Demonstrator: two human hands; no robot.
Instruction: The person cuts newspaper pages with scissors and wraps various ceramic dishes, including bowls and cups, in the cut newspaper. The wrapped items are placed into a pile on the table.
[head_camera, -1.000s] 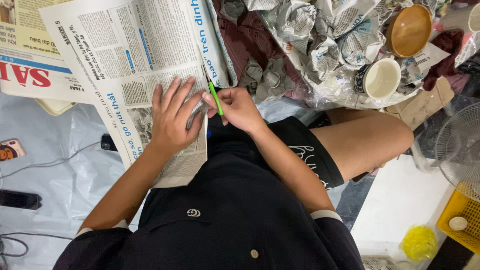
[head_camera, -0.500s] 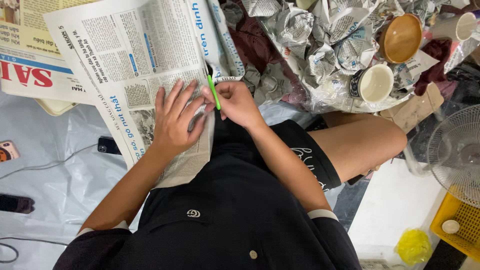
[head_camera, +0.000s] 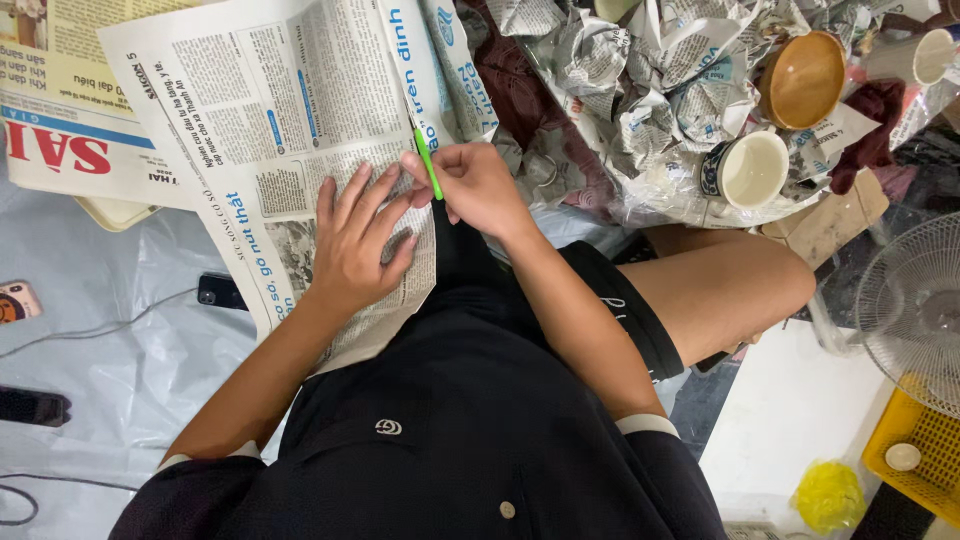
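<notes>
A large newspaper sheet (head_camera: 260, 120) lies spread over my lap and the floor. My left hand (head_camera: 358, 240) rests flat on its lower part, fingers spread, pressing it down. My right hand (head_camera: 478, 185) is closed around a thin green cutter (head_camera: 428, 160) whose tip touches the sheet along its right edge, just beside the left fingertips. The blade's contact with the paper is too small to make out.
More newspapers (head_camera: 60, 130) lie at the upper left. A heap of crumpled newspaper (head_camera: 650, 100) holds a white cup (head_camera: 752, 170) and a wooden bowl (head_camera: 800, 80). A dark phone (head_camera: 222, 292) and cables lie on the pale sheet. A fan (head_camera: 915, 310) and yellow basket (head_camera: 925, 450) stand right.
The right hand with the green cutter has moved a little further up the sheet's right edge. The left hand keeps pressing the paper in about the same place.
</notes>
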